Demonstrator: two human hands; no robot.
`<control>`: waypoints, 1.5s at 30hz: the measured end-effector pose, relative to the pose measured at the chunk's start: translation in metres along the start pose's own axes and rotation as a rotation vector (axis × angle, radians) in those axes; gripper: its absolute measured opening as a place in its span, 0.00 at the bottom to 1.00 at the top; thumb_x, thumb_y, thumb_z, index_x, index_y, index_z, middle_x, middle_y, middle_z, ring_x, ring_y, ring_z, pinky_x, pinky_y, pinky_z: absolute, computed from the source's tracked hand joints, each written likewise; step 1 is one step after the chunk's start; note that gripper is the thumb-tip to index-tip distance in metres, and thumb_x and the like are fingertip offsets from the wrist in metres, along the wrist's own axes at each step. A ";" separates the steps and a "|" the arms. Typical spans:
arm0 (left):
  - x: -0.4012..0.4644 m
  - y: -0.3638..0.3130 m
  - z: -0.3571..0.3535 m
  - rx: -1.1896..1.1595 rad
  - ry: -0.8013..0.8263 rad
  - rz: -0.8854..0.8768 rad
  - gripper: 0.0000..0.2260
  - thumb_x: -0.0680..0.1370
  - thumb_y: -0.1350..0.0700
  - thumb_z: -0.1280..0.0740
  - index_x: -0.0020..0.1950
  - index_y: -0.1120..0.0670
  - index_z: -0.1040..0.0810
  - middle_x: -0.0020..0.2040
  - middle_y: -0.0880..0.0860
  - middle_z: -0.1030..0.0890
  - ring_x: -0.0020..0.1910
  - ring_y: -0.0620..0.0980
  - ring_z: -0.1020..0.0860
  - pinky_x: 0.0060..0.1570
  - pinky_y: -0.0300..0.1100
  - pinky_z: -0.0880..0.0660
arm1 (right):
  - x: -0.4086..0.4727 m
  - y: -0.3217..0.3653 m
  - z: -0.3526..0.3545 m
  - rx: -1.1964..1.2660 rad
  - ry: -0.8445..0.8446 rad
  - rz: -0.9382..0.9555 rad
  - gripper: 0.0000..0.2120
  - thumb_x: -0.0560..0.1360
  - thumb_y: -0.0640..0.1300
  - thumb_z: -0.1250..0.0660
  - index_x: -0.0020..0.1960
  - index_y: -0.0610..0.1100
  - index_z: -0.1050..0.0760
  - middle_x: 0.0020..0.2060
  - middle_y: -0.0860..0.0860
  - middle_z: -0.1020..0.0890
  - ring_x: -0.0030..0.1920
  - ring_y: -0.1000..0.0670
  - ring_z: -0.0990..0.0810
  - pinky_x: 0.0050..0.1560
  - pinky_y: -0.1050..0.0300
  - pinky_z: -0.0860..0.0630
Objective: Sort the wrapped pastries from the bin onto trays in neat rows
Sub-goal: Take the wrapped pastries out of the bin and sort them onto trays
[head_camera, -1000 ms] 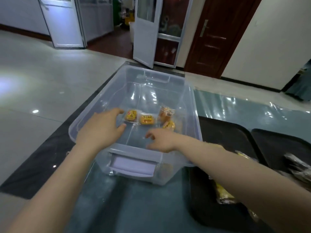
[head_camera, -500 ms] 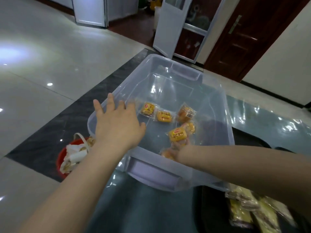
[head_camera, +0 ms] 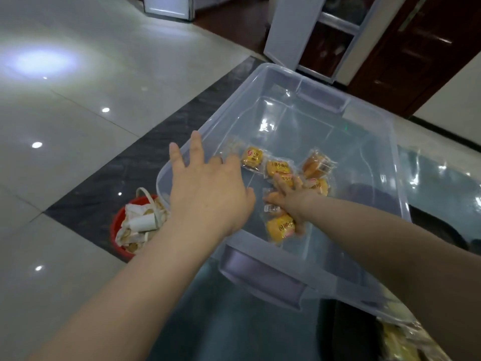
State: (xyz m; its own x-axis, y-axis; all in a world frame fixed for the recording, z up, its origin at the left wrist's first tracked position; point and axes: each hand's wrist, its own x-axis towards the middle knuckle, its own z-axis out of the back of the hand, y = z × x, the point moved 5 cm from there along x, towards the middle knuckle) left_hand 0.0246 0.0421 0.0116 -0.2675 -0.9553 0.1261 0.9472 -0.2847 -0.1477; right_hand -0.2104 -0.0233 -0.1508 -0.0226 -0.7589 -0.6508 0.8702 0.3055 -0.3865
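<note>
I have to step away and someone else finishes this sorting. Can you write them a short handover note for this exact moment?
Left hand: open, fingers spread over the clear bin's left rim.
Right hand: inside the bin, gripping wrapped pastries; one pastry sits beneath it.
Loose in the bin: three more pastries.
Done: some wrapped pastries lie at lower right, mostly out of view.
Left: empty the bin, lay neat rows.
</note>
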 end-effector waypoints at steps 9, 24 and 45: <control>0.003 -0.001 -0.002 0.011 -0.009 0.012 0.27 0.75 0.38 0.46 0.71 0.49 0.37 0.66 0.53 0.25 0.75 0.60 0.55 0.69 0.64 0.58 | 0.024 -0.007 0.014 0.184 -0.321 0.062 0.27 0.70 0.42 0.29 0.65 0.53 0.34 0.68 0.44 0.35 0.60 0.38 0.28 0.56 0.46 0.26; 0.004 -0.002 0.001 -0.039 0.028 -0.065 0.25 0.76 0.41 0.44 0.72 0.47 0.39 0.73 0.51 0.35 0.75 0.60 0.53 0.68 0.66 0.57 | -0.109 -0.034 0.088 0.463 -0.519 0.134 0.28 0.63 0.48 0.23 0.58 0.51 0.32 0.54 0.50 0.27 0.54 0.47 0.26 0.54 0.54 0.29; 0.179 -0.143 -0.092 -0.153 0.388 -0.399 0.46 0.68 0.40 0.28 0.77 0.51 0.50 0.75 0.57 0.40 0.71 0.59 0.38 0.68 0.57 0.39 | -0.200 -0.202 0.087 0.647 -0.972 -0.393 0.30 0.69 0.49 0.25 0.67 0.50 0.33 0.67 0.46 0.33 0.59 0.42 0.26 0.59 0.45 0.26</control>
State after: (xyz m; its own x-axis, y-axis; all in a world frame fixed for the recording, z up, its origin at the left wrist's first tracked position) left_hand -0.1754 -0.0955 -0.0348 -0.6718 -0.7223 -0.1640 0.7307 -0.6101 -0.3065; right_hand -0.3390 0.0172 0.1142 -0.2032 -0.9319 0.3005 0.9767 -0.1714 0.1288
